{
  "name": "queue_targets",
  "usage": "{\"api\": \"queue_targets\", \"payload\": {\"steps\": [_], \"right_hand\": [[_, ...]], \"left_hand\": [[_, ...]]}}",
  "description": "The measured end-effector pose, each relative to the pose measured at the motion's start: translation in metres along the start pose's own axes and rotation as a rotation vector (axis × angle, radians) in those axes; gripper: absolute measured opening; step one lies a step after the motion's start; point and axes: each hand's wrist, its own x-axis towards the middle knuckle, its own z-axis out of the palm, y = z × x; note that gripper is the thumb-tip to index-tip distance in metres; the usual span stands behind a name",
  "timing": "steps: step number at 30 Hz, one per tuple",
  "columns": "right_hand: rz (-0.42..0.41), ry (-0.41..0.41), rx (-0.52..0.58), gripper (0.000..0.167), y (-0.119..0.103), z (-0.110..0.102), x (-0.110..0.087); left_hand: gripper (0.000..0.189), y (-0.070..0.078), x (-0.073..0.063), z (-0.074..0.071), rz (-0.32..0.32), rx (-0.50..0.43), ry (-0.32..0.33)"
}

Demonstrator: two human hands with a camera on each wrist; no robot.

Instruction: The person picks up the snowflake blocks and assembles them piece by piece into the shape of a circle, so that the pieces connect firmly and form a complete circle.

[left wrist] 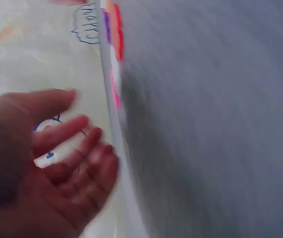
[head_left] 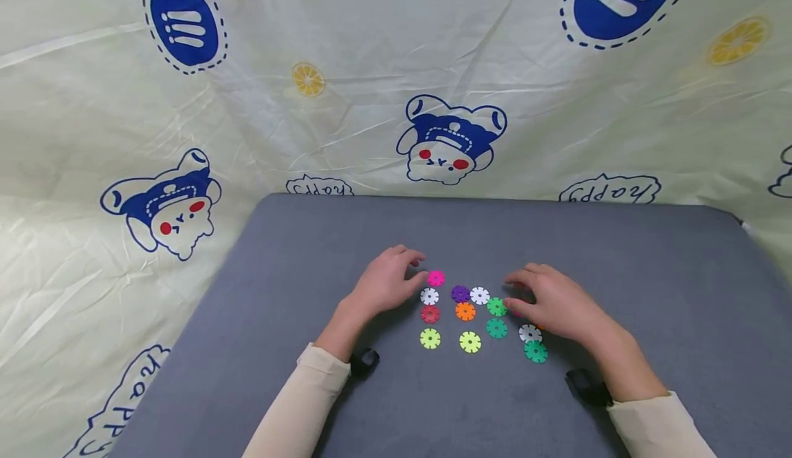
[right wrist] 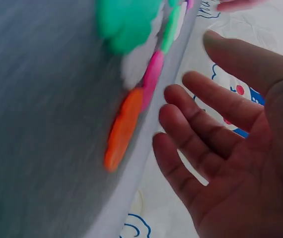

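Several small notched plastic discs lie flat on a grey table in loose columns. My left hand [head_left: 386, 280] hovers at their left side with loosely bent fingers and nothing in it; nearest to it are a pink disc [head_left: 436, 278] and a white disc [head_left: 430, 296]. At the right side, my right hand [head_left: 557, 300] is spread with thumb and fingers apart, also holding nothing. Its thumb overlaps a light green disc [head_left: 497, 307] in the head view. Partly hidden under that hand, an orange disc [right wrist: 124, 131] and a pink disc [right wrist: 153, 79] show in the right wrist view.
Between the hands lie a purple disc [head_left: 460, 293], an orange disc [head_left: 465, 311] and a yellow disc [head_left: 470, 342]. A teal disc [head_left: 535, 351] sits by the right wrist. Behind the grey table [head_left: 346, 231] hangs a printed pale sheet [head_left: 359, 128].
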Motion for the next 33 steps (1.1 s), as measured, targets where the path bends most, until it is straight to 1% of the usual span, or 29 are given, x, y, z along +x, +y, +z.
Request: {"api": "queue_targets", "payload": {"steps": [2, 4, 7, 9, 14, 16, 19, 20, 21, 24, 27, 28, 30, 32, 33], "right_hand": [[-0.014, -0.028, 0.034, 0.033, -0.003, 0.004, 0.005], [-0.012, -0.054, 0.05, 0.033, -0.005, 0.007, 0.008], [0.002, -0.077, 0.057, 0.032, -0.006, 0.01, 0.01], [0.006, -0.088, 0.066, 0.03, -0.006, 0.011, 0.011], [0.029, -0.115, 0.113, 0.024, -0.006, 0.015, 0.01], [0.048, -0.12, 0.141, 0.025, -0.006, 0.015, 0.01], [0.059, -0.125, 0.194, 0.025, -0.006, 0.014, 0.01], [0.059, -0.128, 0.214, 0.025, -0.006, 0.014, 0.01], [0.058, -0.13, 0.234, 0.023, -0.006, 0.013, 0.009], [0.049, -0.126, 0.289, 0.02, -0.005, 0.013, 0.006], [0.043, -0.103, 0.33, 0.016, -0.004, 0.013, 0.003], [0.043, -0.092, 0.342, 0.016, -0.004, 0.013, 0.003], [0.043, -0.068, 0.367, 0.015, -0.005, 0.013, 0.004], [0.046, -0.039, 0.389, 0.016, -0.006, 0.012, 0.005], [0.049, -0.026, 0.4, 0.016, -0.007, 0.012, 0.006]], "left_hand": [[0.037, 0.004, 0.006, 0.005, -0.042, 0.001, -0.037], [0.039, 0.006, 0.01, 0.009, -0.08, 0.02, -0.053], [0.04, 0.008, 0.013, 0.014, -0.106, 0.036, -0.039], [0.039, 0.008, 0.013, 0.016, -0.101, 0.027, -0.04], [0.034, 0.007, 0.009, 0.024, -0.079, 0.02, -0.096], [0.031, 0.007, 0.009, 0.027, -0.084, 0.008, -0.089], [0.027, 0.005, 0.01, 0.029, -0.1, -0.03, -0.04], [0.025, 0.005, 0.01, 0.029, -0.096, -0.042, -0.026], [0.024, 0.004, 0.01, 0.03, -0.084, -0.057, -0.011], [0.018, 0.004, 0.01, 0.032, -0.022, -0.11, 0.019], [0.015, 0.006, 0.01, 0.032, 0.028, -0.175, 0.049], [0.016, 0.006, 0.01, 0.032, 0.03, -0.206, 0.058], [0.017, 0.007, 0.009, 0.029, 0.013, -0.292, 0.064], [0.018, 0.009, 0.009, 0.027, -0.007, -0.403, 0.064], [0.019, 0.01, 0.008, 0.026, -0.024, -0.46, 0.053]]}}
